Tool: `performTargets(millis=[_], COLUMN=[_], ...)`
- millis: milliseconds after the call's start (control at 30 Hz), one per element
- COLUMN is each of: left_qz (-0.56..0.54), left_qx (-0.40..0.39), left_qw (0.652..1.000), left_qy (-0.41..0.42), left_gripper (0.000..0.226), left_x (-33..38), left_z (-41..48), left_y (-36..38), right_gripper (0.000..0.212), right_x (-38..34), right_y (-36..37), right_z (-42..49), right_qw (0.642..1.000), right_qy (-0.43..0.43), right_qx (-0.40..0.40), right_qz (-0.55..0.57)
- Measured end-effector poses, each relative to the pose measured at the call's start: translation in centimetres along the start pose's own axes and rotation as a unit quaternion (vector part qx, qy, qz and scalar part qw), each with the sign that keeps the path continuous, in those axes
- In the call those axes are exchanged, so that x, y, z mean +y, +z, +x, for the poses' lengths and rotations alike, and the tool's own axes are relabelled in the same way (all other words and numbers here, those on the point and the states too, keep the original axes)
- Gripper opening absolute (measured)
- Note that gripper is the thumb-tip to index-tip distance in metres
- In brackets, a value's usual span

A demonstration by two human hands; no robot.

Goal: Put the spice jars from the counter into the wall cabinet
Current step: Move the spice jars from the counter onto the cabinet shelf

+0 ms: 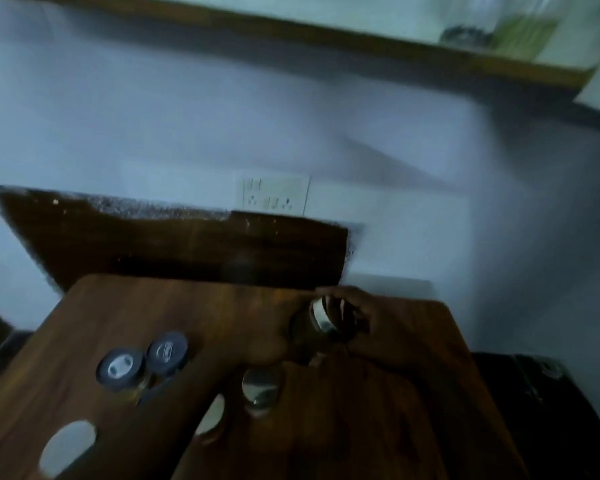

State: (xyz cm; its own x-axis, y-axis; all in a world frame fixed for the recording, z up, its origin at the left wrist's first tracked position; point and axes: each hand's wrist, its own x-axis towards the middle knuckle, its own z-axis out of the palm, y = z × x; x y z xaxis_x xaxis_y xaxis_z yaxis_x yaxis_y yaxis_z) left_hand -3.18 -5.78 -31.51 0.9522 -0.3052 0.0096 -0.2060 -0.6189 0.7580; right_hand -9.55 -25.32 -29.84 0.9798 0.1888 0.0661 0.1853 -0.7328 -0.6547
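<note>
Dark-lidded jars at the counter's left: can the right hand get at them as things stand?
Probably not yet: the right hand is curled round a silver-lidded jar at the far side of the counter. The two dark-lidded jars stand uncovered, so once freed its way looks clear.

Everything I see is dim and blue-tinged, smeared by motion blur. Glare flashes off the lidded spice jar (321, 318) in my right hand (369, 323). Soft diagonal shadows cross the wall (187, 116), and the shelf (291, 29) bows near the top edge.

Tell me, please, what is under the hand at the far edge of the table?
A jar with a shiny metal lid, which the hand grips. The fingers and the blur hide the jar's body and contents.
</note>
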Motion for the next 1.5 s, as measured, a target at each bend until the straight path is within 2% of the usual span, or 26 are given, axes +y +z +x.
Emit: performTargets(millis=[67, 100, 167, 233, 300, 400, 467, 533, 633, 700, 767, 867, 967, 1167, 1267, 1333, 1400, 1500], left_qz=[0.007, 0.018, 0.018, 0.032, 0.044, 0.036, 0.001, -0.053, -0.017, 0.020, 0.021, 0.043, 0.097, 0.079, 0.094, 0.107, 0.082, 0.051], left_qx=[-0.046, -0.001, 0.142, 0.225, 0.291, 0.307, 0.290, 0.252, 0.236, 0.257, 0.269, 0.285, 0.274, 0.269, 0.293, 0.311, 0.321, 0.332], left_qw=[0.991, 0.990, 0.973, 0.947, 0.920, 0.903, 0.902, 0.917, 0.939, 0.941, 0.944, 0.944, 0.943, 0.951, 0.943, 0.933, 0.916, 0.869], left_qy=[0.122, 0.141, 0.180, 0.227, 0.257, 0.298, 0.321, 0.305, 0.250, 0.218, 0.191, 0.163, 0.160, 0.128, 0.126, 0.144, 0.224, 0.364], left_gripper=[0.076, 0.078, 0.084, 0.092, 0.097, 0.095, 0.088, 0.081, 0.086, 0.092, 0.089, 0.075, 0.086, 0.089, 0.068, 0.055, 0.045, 0.025], left_x=[4.4, 6.5, 11.0, 15.8, 20.0, 25.0, 27.8, 29.6, 31.0, 31.3, 31.4, 31.8, 32.0, 31.7, 31.1, 30.4, 29.3, 25.4], left_z=[1.5, 1.9, 3.6, 5.2, 7.0, 9.4, 11.2, 13.5, 17.4, 19.8, 21.9, 24.3, 25.7, 24.8, 23.0, 21.2, 18.9, 14.8], left_y=[-3.1, -4.7, -6.4, -8.0, -9.6, -12.5, -14.8, -17.0, -18.6, -18.6, -17.9, -16.8, -16.1, -16.3, -16.4, -16.4, -16.4, -15.7], right_gripper=[0.070, 0.074, 0.075, 0.072, 0.073, 0.076, 0.073, 0.063, 0.048, 0.053, 0.062, 0.062, 0.062, 0.050, 0.032, 0.021, 0.014, 0.012], right_x=[-2.9, -3.6, -5.9, -8.6, -10.6, -13.3, -14.1, -14.6, -14.4, -13.9, -13.4, -12.4, -11.6, -11.4, -11.7, -12.0, -12.5, -12.6], right_y=[-6.2, -8.2, -11.0, -13.5, -16.7, -22.2, -26.3, -29.9, -32.6, -33.0, -32.6, -31.4, -31.1, -30.7, -30.6, -29.8, -27.8, -22.5], right_z=[1.5, 2.8, 4.6, 6.7, 8.6, 11.5, 13.7, 16.0, 19.3, 21.2, 22.5, 24.3, 25.1, 25.0, 23.9, 22.7, 21.1, 18.5], right_qw=[0.991, 0.984, 0.958, 0.931, 0.897, 0.866, 0.857, 0.869, 0.915, 0.923, 0.913, 0.893, 0.868, 0.838, 0.809, 0.794, 0.788, 0.813], right_qy=[-0.030, -0.055, -0.075, -0.096, -0.123, -0.159, -0.184, -0.188, -0.143, -0.123, -0.114, -0.120, -0.111, -0.112, -0.154, -0.199, -0.246, -0.298], right_qx=[0.019, 0.070, 0.178, 0.258, 0.328, 0.390, 0.371, 0.335, 0.319, 0.347, 0.391, 0.434, 0.485, 0.532, 0.567, 0.574, 0.564, 0.500], right_qz=[0.132, 0.155, 0.211, 0.238, 0.270, 0.270, 0.308, 0.313, 0.202, 0.109, 0.032, 0.013, -0.007, -0.040, -0.010, 0.006, 0.010, 0.025])
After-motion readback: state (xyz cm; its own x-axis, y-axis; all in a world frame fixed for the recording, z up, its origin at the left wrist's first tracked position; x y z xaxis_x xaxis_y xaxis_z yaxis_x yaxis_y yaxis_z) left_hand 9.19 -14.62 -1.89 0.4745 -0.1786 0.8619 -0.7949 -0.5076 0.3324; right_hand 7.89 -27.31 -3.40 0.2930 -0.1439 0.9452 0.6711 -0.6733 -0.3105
